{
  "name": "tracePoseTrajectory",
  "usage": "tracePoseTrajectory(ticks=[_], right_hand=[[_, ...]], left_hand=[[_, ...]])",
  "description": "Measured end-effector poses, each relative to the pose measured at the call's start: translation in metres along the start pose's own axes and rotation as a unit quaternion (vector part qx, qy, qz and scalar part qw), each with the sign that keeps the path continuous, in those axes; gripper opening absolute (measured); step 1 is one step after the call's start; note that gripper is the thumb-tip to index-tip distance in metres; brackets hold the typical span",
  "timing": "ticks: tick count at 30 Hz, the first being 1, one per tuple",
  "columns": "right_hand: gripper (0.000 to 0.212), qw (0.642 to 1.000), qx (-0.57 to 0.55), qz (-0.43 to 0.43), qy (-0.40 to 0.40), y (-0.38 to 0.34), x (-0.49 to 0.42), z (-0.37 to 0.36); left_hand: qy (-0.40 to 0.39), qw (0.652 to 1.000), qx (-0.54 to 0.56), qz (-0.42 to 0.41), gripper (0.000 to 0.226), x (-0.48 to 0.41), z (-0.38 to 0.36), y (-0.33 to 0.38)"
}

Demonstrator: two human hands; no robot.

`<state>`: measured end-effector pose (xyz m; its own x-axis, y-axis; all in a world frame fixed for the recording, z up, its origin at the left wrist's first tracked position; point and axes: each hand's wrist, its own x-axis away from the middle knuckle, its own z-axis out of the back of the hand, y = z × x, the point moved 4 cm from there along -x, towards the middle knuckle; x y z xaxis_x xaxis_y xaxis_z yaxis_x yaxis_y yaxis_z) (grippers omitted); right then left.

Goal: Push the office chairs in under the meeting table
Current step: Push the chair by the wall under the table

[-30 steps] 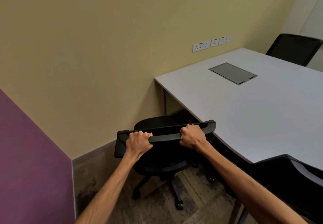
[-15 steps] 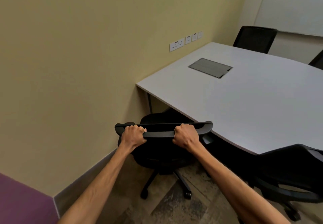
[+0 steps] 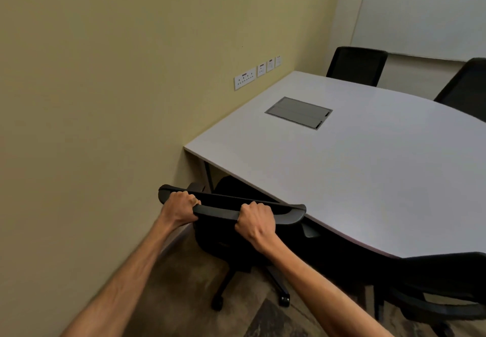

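- While the black office chair (image 3: pixel 223 234) stands at the near corner of the white desk (image 3: pixel 368 178), its top rail is gripped by both hands.
- The left hand (image 3: pixel 181 209) is closed around the rail's end nearest the yellow wall (image 3: pixel 118 100), fingers curled over the top edge.
- The right hand (image 3: pixel 256 222) is closed around the same rail nearer the desk, knuckles up, with a stretch of bare rail seen between the two hands.
- The chair's seat is partly tucked under the desk edge; the far part of it is hidden in shadow below the top.
- The backrest is just outside the desk, and the rail's desk-side tip is seen touching or overlapping the desk edge; which one cannot be told.
- The chair's wheeled base (image 3: pixel 252 292) is seen on the patterned floor (image 3: pixel 171 297), out from under the desk.
- A second black chair (image 3: pixel 441 292) is seen at the near edge of the desk, away from the wall, its back against the desk edge.
- Two more black chairs are placed at the far side of the desk: one (image 3: pixel 355 65) near the wall corner, another (image 3: pixel 468 86) at the frame's edge.
- A grey cable hatch (image 3: pixel 298 112) is set flush in the desk top.
- White wall sockets (image 3: pixel 256 73) are mounted in a row just above the desk's far wall-side edge.
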<state>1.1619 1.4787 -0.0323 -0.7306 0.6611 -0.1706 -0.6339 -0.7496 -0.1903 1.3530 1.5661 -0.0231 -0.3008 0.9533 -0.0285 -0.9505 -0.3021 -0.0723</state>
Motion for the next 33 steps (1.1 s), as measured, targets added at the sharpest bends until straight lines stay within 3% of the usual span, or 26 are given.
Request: tracePoseTrajectory(ticks=[4, 10, 18, 33], right_hand=[[0.023, 1.000, -0.012, -0.023, 0.005, -0.008, -0.034, -0.004], [0.012, 0.998, 0.000, -0.059, -0.003, -0.004, -0.076, -0.010], [0.010, 0.987, 0.028, -0.158, 0.018, -0.023, -0.140, -0.029], [0.028, 0.965, 0.066, -0.254, -0.007, -0.027, -0.211, -0.035]], left_hand=[[-0.010, 1.000, 0.006, -0.022, 0.037, -0.039, 0.004, -0.024], [-0.024, 0.998, -0.005, -0.059, 0.019, -0.091, 0.001, -0.043], [-0.018, 0.987, -0.016, -0.162, 0.020, -0.170, -0.006, -0.091], [-0.005, 0.967, -0.007, -0.255, 0.025, -0.265, -0.015, -0.124]])
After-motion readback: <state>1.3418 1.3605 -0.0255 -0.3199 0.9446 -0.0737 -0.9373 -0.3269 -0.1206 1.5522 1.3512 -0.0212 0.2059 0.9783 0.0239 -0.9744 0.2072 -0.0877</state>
